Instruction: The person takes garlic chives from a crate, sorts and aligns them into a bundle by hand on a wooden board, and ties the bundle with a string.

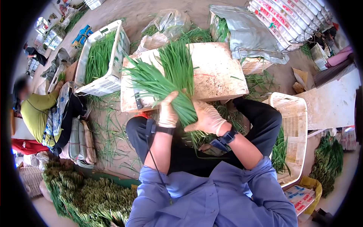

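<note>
Plainly, in the head view, the left hand (168, 110) curls closed around a bundle of green stalks (159, 86), whose long axis slants from between the palms forward and leftward over the pale box (222, 72). The right hand (208, 118), nearer the bundle's lower end, cups its side, thumb spread; I cannot tell whether its partly hidden fingers close.

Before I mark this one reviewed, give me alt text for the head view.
The left hand and right hand, both gloved, hold a bunch of long green leaves; another bunch lies on a stained white surface ahead.
</note>
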The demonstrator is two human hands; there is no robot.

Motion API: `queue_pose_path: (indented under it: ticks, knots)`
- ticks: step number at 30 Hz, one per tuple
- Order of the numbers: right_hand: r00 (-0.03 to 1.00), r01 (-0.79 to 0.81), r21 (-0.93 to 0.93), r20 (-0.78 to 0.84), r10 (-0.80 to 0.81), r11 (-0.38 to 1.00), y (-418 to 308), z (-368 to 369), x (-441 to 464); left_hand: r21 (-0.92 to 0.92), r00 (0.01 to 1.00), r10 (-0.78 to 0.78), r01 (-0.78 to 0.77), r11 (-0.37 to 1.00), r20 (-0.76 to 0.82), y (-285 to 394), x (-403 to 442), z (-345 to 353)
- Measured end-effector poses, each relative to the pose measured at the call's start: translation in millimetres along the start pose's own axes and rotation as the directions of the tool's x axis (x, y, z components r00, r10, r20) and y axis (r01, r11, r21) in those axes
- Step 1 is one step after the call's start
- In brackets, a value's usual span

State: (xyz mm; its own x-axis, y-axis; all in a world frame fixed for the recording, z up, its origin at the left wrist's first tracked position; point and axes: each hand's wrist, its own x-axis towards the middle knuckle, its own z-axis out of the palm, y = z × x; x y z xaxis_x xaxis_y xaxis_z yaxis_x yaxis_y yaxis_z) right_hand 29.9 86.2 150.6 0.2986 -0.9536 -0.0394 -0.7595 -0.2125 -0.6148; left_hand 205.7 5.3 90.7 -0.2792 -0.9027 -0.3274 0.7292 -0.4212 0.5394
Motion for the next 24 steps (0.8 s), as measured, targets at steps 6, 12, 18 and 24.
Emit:
queue_pose_path:
  ticks: [6, 12, 18, 24]
  knots:
    - [0.982, -0.126, 0.245, 0.166, 0.086, 0.961, 26.7, 6.2, 24.0, -0.005, 0.986, -0.012, 0.013, 1.0, 0.168, 5.5, -9.8, 6.5]
    - [0.923, -0.121, 0.586, 0.363, -0.126, 0.801, 42.5, -26.4, 27.6, -0.025, 0.91, -0.064, 0.081, 0.996, 0.41, 7.0, -7.8, 5.9]
    - [0.91, -0.202, 0.59, 0.408, -0.073, 0.781, 34.7, -28.9, 22.7, -0.025, 0.967, -0.084, 0.093, 0.995, 0.241, 2.0, -12.4, 8.7]
    - [0.982, -0.065, 0.173, -0.163, 0.093, 0.983, 37.2, -21.9, -1.8, 0.018, 1.0, 0.003, -0.003, 1.0, -0.016, 11.9, -1.9, -5.7]
